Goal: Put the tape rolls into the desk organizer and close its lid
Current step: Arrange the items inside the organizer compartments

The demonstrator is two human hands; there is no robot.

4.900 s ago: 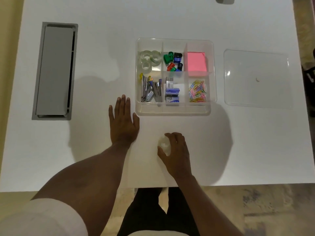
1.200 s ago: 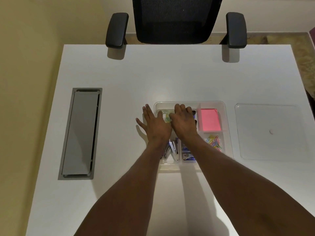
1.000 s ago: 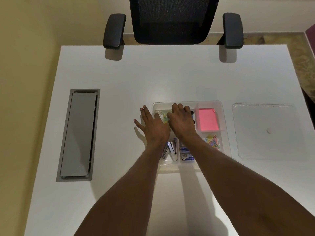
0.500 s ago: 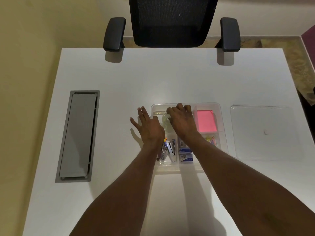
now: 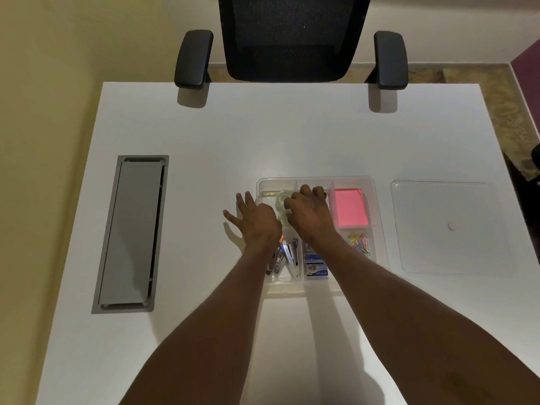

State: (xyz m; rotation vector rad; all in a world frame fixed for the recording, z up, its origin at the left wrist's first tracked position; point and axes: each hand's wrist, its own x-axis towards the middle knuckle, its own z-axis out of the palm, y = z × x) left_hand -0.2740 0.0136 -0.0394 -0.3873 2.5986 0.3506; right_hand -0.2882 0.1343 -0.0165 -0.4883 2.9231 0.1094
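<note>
The clear desk organizer (image 5: 377,217) sits in the middle of the white desk, uncovered. Clear tape rolls (image 5: 281,201) lie in its far-left compartment. My right hand (image 5: 309,219) hovers over the far compartments with fingers curled and the thumb beside the tape rolls; whether it grips one is hidden. My left hand (image 5: 254,222) lies flat with spread fingers against the organizer's left wall, holding nothing. The clear lid (image 5: 447,226) lies flat on the desk to the right of the organizer.
The organizer also holds pink sticky notes (image 5: 349,207), coloured paper clips (image 5: 361,244), staplers (image 5: 287,257) and staple boxes (image 5: 315,263). A grey cable hatch (image 5: 131,232) is set into the desk at left. A black office chair (image 5: 292,39) stands at the far edge.
My right hand carried a tape roll from the near desk edge to the far-left compartment, then shifted slightly right, uncovering the rolls. My left hand slid up beside the organizer.
</note>
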